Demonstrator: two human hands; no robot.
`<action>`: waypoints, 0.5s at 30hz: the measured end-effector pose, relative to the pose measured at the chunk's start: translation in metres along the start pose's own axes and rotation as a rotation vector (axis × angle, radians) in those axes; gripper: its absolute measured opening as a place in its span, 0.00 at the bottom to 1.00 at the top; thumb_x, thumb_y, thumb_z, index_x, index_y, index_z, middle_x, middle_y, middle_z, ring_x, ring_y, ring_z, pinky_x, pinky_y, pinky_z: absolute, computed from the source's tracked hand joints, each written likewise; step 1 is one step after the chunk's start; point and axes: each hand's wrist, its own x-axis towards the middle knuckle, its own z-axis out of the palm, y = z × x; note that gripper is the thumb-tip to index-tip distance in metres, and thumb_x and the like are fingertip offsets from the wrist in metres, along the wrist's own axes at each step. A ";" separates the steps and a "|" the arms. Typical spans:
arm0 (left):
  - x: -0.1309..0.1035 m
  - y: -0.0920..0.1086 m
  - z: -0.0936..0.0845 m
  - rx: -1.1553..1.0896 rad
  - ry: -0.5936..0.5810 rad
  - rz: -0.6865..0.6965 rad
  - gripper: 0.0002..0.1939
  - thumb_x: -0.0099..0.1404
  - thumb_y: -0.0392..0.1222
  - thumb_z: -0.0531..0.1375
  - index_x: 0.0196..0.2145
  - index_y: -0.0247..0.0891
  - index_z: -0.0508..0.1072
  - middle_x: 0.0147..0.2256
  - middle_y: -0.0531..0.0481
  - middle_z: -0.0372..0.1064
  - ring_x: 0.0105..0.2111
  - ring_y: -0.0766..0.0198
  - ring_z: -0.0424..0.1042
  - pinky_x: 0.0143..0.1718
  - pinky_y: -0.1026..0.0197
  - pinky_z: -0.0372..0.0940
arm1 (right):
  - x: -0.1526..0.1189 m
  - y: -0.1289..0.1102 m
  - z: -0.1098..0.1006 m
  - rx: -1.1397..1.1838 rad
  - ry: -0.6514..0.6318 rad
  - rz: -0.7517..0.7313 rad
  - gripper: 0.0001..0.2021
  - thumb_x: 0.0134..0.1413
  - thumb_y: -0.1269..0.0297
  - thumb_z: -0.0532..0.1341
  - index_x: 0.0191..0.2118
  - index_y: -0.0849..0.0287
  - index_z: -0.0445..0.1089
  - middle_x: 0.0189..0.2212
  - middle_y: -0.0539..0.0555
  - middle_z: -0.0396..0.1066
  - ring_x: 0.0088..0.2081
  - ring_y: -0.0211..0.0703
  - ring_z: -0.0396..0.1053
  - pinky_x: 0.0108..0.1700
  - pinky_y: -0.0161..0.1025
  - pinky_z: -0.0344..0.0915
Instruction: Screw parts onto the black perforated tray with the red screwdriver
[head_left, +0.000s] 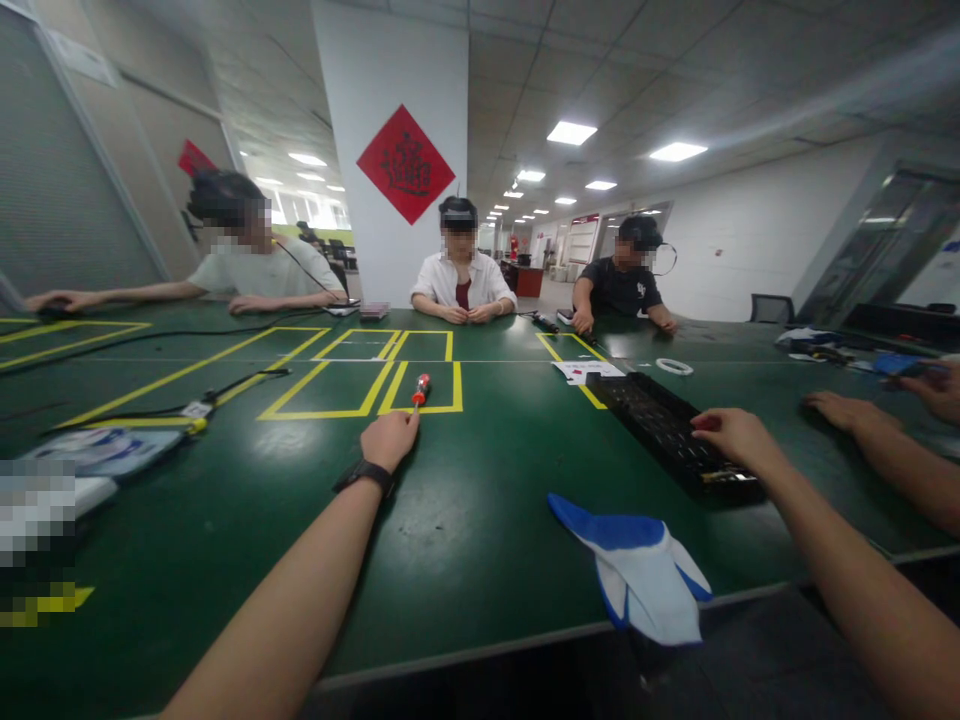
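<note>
My left hand (390,438) reaches out over the green table, fingers pinched at the near end of a screwdriver (422,388) with a red handle. The screwdriver lies within a yellow taped rectangle and points away from me. On the right, my right hand (731,437) is above the edge of a long black tray-like housing (652,425), thumb and fingers closed together. What is between those fingertips, if anything, is too small to make out. Small parts or slots show inside the housing, but their kind is unclear.
Blue-and-white work gloves (637,565) lie at the near table edge. Behind the housing are a paper sheet (587,371) and a white ring (674,367). A co-worker's arm (885,440) rests at right. Three people sit opposite. Packets (112,450) and cables lie left.
</note>
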 end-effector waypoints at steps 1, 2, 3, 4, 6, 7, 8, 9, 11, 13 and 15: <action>0.000 0.000 0.000 -0.002 -0.005 0.001 0.27 0.61 0.57 0.41 0.35 0.39 0.74 0.37 0.41 0.72 0.37 0.55 0.70 0.33 0.61 0.61 | -0.001 0.005 -0.005 -0.042 -0.031 0.043 0.14 0.43 0.60 0.59 0.38 0.59 0.71 0.36 0.56 0.72 0.38 0.45 0.68 0.38 0.36 0.60; 0.000 0.000 0.000 -0.005 -0.008 0.000 0.27 0.61 0.57 0.41 0.35 0.40 0.74 0.37 0.41 0.72 0.37 0.55 0.70 0.33 0.62 0.61 | -0.002 0.011 -0.009 -0.081 -0.090 0.084 0.13 0.41 0.60 0.60 0.35 0.58 0.72 0.35 0.56 0.73 0.37 0.46 0.69 0.37 0.37 0.60; 0.000 0.000 0.000 -0.008 -0.011 -0.002 0.27 0.61 0.57 0.42 0.36 0.40 0.74 0.37 0.42 0.72 0.37 0.55 0.70 0.33 0.62 0.61 | -0.003 0.016 -0.013 -0.106 -0.155 0.114 0.12 0.40 0.60 0.61 0.33 0.59 0.73 0.33 0.57 0.73 0.35 0.46 0.69 0.36 0.37 0.60; 0.000 0.000 0.000 -0.010 -0.010 -0.005 0.26 0.61 0.57 0.42 0.36 0.40 0.74 0.37 0.42 0.72 0.37 0.55 0.70 0.33 0.61 0.61 | -0.005 0.019 -0.014 -0.123 -0.221 0.135 0.12 0.39 0.60 0.61 0.32 0.59 0.74 0.32 0.57 0.73 0.34 0.46 0.69 0.35 0.37 0.60; 0.000 -0.001 0.001 -0.010 -0.006 -0.005 0.26 0.61 0.56 0.42 0.35 0.40 0.74 0.37 0.42 0.72 0.37 0.55 0.70 0.33 0.61 0.61 | -0.010 0.024 -0.015 -0.131 -0.308 0.153 0.11 0.39 0.60 0.62 0.30 0.60 0.74 0.30 0.57 0.73 0.33 0.46 0.70 0.34 0.37 0.60; 0.001 -0.001 0.002 -0.009 -0.003 -0.005 0.26 0.61 0.56 0.42 0.35 0.40 0.74 0.37 0.42 0.72 0.37 0.54 0.70 0.33 0.61 0.61 | -0.012 0.026 -0.013 -0.127 -0.325 0.151 0.11 0.39 0.60 0.61 0.29 0.60 0.74 0.30 0.57 0.73 0.32 0.46 0.70 0.33 0.37 0.60; 0.001 -0.001 0.002 -0.007 0.000 -0.005 0.26 0.61 0.56 0.42 0.35 0.40 0.74 0.37 0.42 0.72 0.37 0.54 0.70 0.33 0.60 0.61 | -0.014 0.027 -0.012 -0.117 -0.328 0.142 0.11 0.40 0.59 0.61 0.29 0.60 0.75 0.30 0.57 0.73 0.32 0.46 0.70 0.33 0.37 0.60; 0.001 -0.001 0.002 -0.005 0.004 -0.005 0.27 0.61 0.56 0.41 0.35 0.40 0.74 0.37 0.41 0.72 0.37 0.54 0.70 0.32 0.60 0.61 | -0.015 0.030 -0.010 -0.103 -0.324 0.129 0.11 0.40 0.59 0.61 0.29 0.60 0.75 0.30 0.57 0.73 0.32 0.47 0.70 0.33 0.38 0.60; 0.002 -0.002 0.003 -0.001 0.013 -0.001 0.27 0.61 0.57 0.41 0.34 0.39 0.74 0.37 0.41 0.72 0.37 0.54 0.70 0.33 0.60 0.61 | -0.015 0.036 -0.008 -0.062 -0.325 0.098 0.12 0.40 0.58 0.61 0.30 0.59 0.75 0.30 0.57 0.74 0.33 0.48 0.70 0.34 0.38 0.60; 0.002 -0.001 0.003 0.000 0.015 0.001 0.27 0.61 0.57 0.41 0.34 0.39 0.74 0.37 0.41 0.72 0.37 0.54 0.70 0.33 0.60 0.62 | -0.013 0.045 -0.007 0.006 -0.354 0.065 0.12 0.40 0.58 0.61 0.31 0.59 0.75 0.30 0.56 0.74 0.34 0.48 0.70 0.35 0.38 0.61; 0.001 -0.001 0.002 0.002 0.013 -0.003 0.27 0.61 0.56 0.41 0.35 0.39 0.74 0.37 0.41 0.72 0.38 0.54 0.70 0.33 0.60 0.62 | -0.011 0.053 -0.008 0.089 -0.392 0.021 0.12 0.41 0.59 0.61 0.32 0.58 0.74 0.31 0.55 0.74 0.34 0.47 0.70 0.36 0.37 0.61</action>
